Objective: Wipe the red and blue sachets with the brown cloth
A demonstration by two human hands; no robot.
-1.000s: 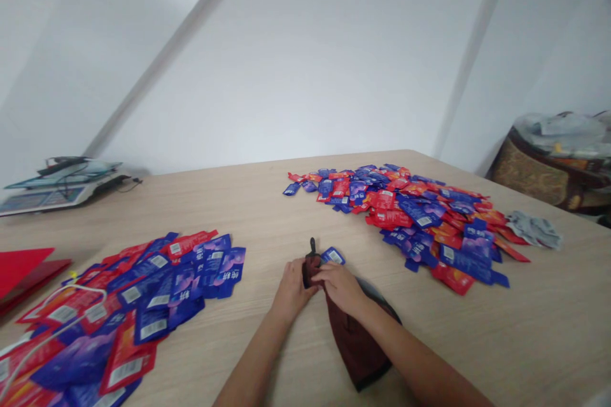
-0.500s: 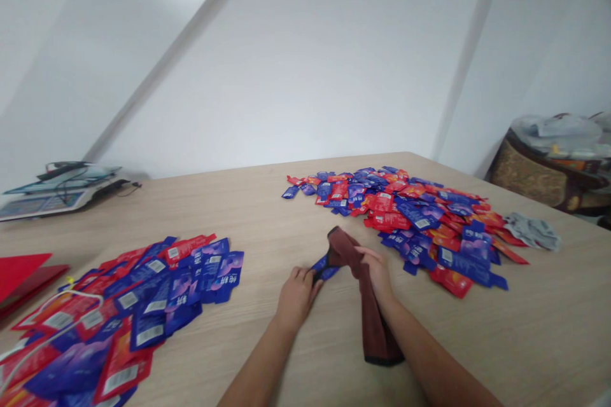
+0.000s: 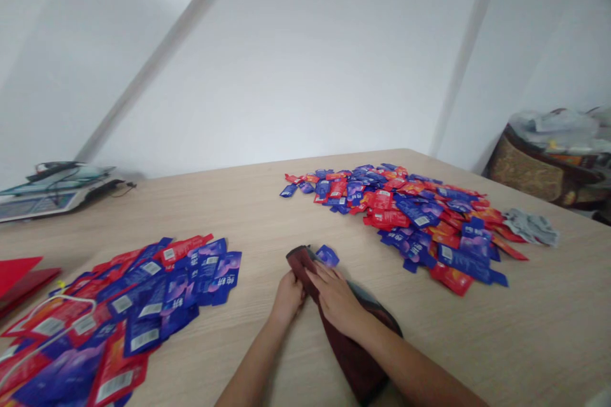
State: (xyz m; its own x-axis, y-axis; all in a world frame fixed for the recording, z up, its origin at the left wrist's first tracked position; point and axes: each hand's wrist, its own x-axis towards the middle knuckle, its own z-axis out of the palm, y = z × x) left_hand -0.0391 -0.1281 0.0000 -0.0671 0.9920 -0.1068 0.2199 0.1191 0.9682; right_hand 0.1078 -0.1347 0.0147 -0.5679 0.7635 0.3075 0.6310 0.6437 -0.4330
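A dark brown cloth with a black edge (image 3: 341,343) runs slantwise across the table in front of me. Over its upper part lies my right hand (image 3: 337,299), fingers together and pressing the cloth down, thumb hidden. From under the cloth's far side peeks the end of a small blue-purple packet (image 3: 327,255). My left hand (image 3: 289,297) is closed at the cloth's left edge, with its fingertips tucked out of sight; it appears to pinch the packet's near end, which the cloth covers.
Red and blue packets lie in a heap (image 3: 410,210) at right and in another heap (image 3: 176,286) at left. A grey glove-like cloth (image 3: 532,227) lies by the right heap. A scale (image 3: 48,200) and a red folded item (image 3: 21,280) stand at left.
The right hand has moved left and come down flat over the cloth, which has swung left and now covers part of the packet. The left hand has shifted slightly left and nearer.
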